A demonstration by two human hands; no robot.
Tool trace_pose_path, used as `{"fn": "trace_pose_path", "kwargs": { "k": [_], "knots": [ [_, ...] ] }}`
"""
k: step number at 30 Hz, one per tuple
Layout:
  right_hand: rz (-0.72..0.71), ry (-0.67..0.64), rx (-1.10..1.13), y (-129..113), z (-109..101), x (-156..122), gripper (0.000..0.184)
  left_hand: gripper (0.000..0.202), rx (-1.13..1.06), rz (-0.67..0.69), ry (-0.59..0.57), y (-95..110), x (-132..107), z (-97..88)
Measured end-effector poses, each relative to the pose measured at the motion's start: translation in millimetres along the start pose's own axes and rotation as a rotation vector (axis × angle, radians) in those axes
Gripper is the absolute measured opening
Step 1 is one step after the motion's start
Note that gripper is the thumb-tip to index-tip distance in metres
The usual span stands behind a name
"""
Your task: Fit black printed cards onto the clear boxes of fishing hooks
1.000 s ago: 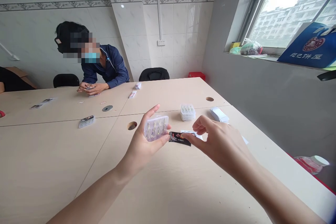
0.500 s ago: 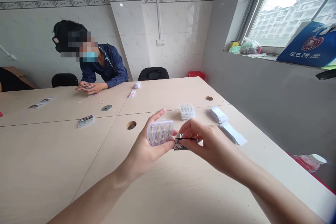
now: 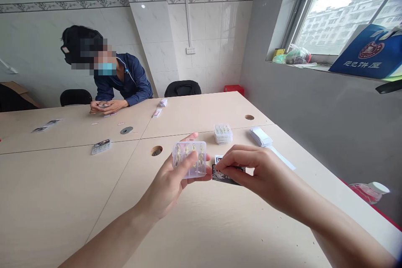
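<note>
My left hand (image 3: 169, 182) grips a clear plastic box (image 3: 198, 171) of fish hooks, its thumb lying across the front. Several gold-coloured hooks show in the compartments. Just right of the box, my right hand (image 3: 248, 165) pinches a black printed card (image 3: 224, 176) between thumb and fingers. The card's right part is hidden by the hand. A white-edged card (image 3: 218, 158) shows behind it, partly covered. Beyond my hands stands a stack of similar clear boxes (image 3: 223, 134).
White card stacks (image 3: 260, 137) lie to the right. Another box (image 3: 101, 146) sits at left, near a cable hole (image 3: 156, 150). Across the table (image 3: 150, 234) a co-worker (image 3: 124, 77) leans over small items. A bottle (image 3: 370, 192) stands beyond the right edge.
My left thumb has moved from the box's lower edge onto its front, and the box now faces me more squarely. My right hand and the black card have shifted slightly right.
</note>
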State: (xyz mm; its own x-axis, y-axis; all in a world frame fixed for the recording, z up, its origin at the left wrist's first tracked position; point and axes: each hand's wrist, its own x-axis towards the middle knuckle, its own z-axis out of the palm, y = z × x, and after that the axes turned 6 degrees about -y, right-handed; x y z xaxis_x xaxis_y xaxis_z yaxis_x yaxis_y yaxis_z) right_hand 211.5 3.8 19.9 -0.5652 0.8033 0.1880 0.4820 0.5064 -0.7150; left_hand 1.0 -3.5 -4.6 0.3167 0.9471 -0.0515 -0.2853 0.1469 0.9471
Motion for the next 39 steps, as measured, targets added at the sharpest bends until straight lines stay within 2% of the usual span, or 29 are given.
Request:
{"fn": "trace_pose_path", "kwargs": {
  "k": [2,6,9,13,19,22,26,29,34,39],
  "knots": [
    [0.002,0.032,-0.071,-2.2,-0.2,-0.8,0.018,0.062,-0.048,0.036,-0.017,-0.2,0.7,-0.7],
    [0.015,0.075,-0.136,-4.2,-1.0,-2.3,0.018,0.063,-0.110,0.073,-0.074,-0.4,1.1,-0.6],
    [0.076,0.098,-0.158,-4.9,-2.6,-3.2,0.016,0.061,-0.124,0.084,-0.103,-1.1,-0.2,0.4],
    [0.128,0.159,-0.182,-4.4,-4.7,-4.9,0.008,0.063,-0.151,0.097,-0.125,-2.5,-2.0,1.5],
    [0.098,0.300,-0.237,-4.1,-4.8,-7.5,0.010,0.061,-0.128,0.096,-0.110,-6.4,-2.0,5.4],
    [0.082,0.297,-0.115,-9.9,3.0,-5.1,0.012,0.061,-0.132,0.048,-0.109,-13.5,-2.1,9.8],
    [0.025,0.190,0.141,-15.2,18.5,1.1,0.017,0.061,-0.110,-0.014,-0.172,-25.4,-3.4,13.8],
    [0.025,0.212,0.228,-12.4,26.6,4.5,0.019,0.063,-0.070,-0.019,-0.213,-31.7,-3.7,13.7],
    [0.037,0.179,0.366,-6.4,31.0,6.8,0.023,0.066,-0.020,-0.006,-0.247,-35.4,-3.1,12.4],
    [0.078,0.118,0.570,-10.6,30.7,7.7,0.026,0.067,0.041,0.007,-0.288,-34.4,-5.3,14.8]
  ]
}}
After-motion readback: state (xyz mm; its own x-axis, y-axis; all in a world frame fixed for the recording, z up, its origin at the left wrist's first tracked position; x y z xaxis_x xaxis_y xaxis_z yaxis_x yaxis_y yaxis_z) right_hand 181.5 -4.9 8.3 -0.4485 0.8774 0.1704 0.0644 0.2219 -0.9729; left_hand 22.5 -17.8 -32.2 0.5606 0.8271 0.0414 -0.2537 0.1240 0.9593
